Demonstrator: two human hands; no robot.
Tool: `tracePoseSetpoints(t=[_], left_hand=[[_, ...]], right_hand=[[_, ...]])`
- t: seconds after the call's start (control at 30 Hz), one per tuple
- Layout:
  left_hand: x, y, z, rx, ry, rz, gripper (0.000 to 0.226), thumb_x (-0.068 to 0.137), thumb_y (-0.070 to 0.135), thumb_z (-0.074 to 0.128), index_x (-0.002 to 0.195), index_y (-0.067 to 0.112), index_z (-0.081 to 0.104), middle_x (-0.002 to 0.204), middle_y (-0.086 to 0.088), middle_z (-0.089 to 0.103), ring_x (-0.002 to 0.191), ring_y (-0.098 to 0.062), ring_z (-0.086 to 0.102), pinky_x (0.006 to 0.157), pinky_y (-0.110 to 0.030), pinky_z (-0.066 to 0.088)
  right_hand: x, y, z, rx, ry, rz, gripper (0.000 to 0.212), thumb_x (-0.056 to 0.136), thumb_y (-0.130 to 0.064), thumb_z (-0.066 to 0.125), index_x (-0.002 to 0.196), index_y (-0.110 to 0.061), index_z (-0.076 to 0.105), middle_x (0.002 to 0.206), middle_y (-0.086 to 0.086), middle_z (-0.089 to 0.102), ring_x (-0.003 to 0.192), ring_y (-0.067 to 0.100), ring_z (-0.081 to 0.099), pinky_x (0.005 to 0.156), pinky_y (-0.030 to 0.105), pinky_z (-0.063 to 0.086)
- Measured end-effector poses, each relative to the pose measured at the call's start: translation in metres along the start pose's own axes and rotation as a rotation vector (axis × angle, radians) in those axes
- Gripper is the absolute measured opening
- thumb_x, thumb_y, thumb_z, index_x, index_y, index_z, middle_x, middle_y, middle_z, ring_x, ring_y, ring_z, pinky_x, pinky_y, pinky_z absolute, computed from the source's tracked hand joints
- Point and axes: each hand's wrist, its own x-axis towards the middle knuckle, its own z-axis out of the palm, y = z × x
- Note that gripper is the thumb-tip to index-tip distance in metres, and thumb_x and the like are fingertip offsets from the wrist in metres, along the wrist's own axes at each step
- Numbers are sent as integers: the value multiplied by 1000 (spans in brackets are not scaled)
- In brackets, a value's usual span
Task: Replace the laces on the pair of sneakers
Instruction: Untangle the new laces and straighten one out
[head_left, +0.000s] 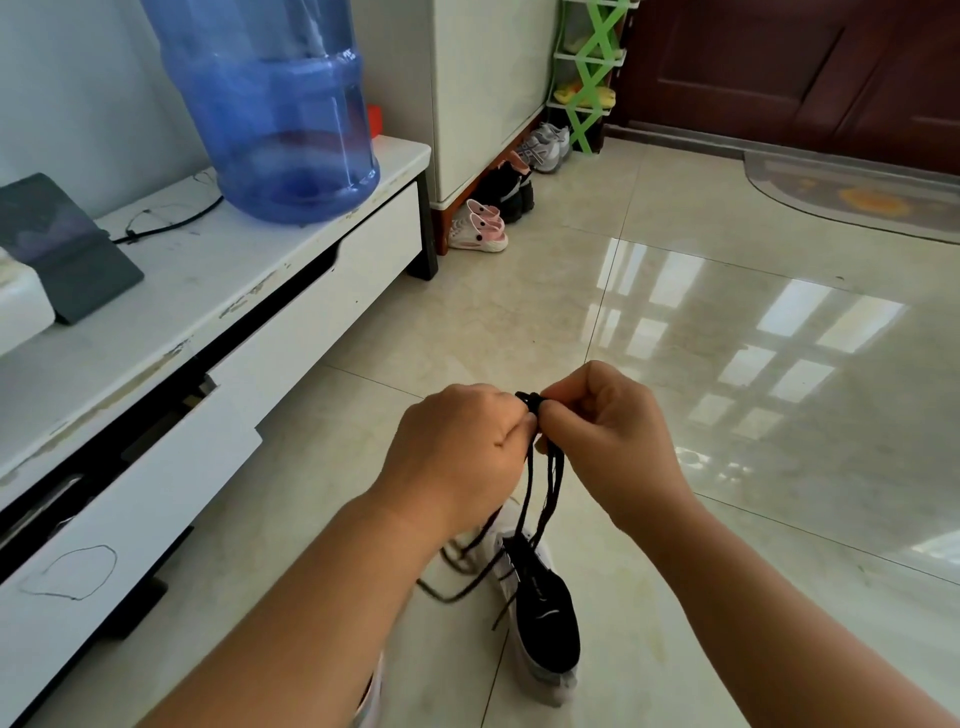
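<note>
A white sneaker (540, 670) with a black insole lies on the tiled floor below my hands. Dark laces (548, 499) hang in several strands from a small bunch held between both hands, above the shoe. My left hand (462, 447) pinches the bunch from the left. My right hand (608, 436) pinches it from the right, fingers curled. More dark lace (457, 582) trails on the floor left of the sneaker. A second sneaker edge (371, 696) peeks out under my left forearm.
A low white TV cabinet (218, 332) runs along the left, carrying a blue water jug (280, 109) and a grey tablet case (57, 244). Pink sandals (480, 228) and other shoes sit by a white cupboard (483, 88). A green shoe rack (589, 73) stands beside a brown door.
</note>
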Motion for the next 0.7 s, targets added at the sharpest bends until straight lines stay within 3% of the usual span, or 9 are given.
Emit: tracePoseSetpoints(t=[0.1,0.23,0.3,0.4,0.47,0.6,0.7], left_hand=[[-5,11,3,31,50,-8,46,94,27,45,54,21,24,52,6,32,49,-15,32,45,-23,20],[-7,17,6,-5,81,-27,46,94,25,45,54,22,22,49,6,29,45,-11,28,44,-24,18],[-7,16,6,-4,88,-12,45,94,25,44,54,22,23,50,6,30,46,-13,30,45,-25,19],[-7,10,3,-18,146,3,38,93,25,47,56,21,43,53,6,40,51,-16,38,46,-27,24],[-7,0,-1,-52,224,-40,24,93,25,50,75,18,65,57,8,47,55,-17,45,48,-26,29],[-6,-6,-1,-349,167,-220,17,88,28,61,103,24,67,66,12,58,58,-8,56,58,-23,46],[-5,-1,4,-377,152,-228,15,85,27,65,99,24,69,80,8,67,67,-7,61,61,-16,48]], right_hand=[[4,4,4,6,72,54,10,75,-2,58,71,-11,60,55,-3,62,50,9,56,47,24,45],[9,9,6,23,136,88,9,75,-2,57,73,-11,59,57,-4,61,50,7,56,48,25,46],[9,10,8,61,137,98,10,76,-1,56,73,-10,60,61,-2,62,48,2,56,46,19,44],[11,8,4,236,78,127,11,81,3,58,76,-7,61,66,4,65,54,5,61,50,15,46],[12,7,-3,347,-6,118,10,85,2,60,81,-8,61,67,4,68,60,11,64,55,17,48],[8,9,-5,364,-143,44,20,85,5,60,96,-12,63,72,-1,70,72,13,69,66,19,52],[3,6,0,305,-199,-11,26,85,3,60,101,-16,68,87,2,73,86,16,70,80,24,55]])
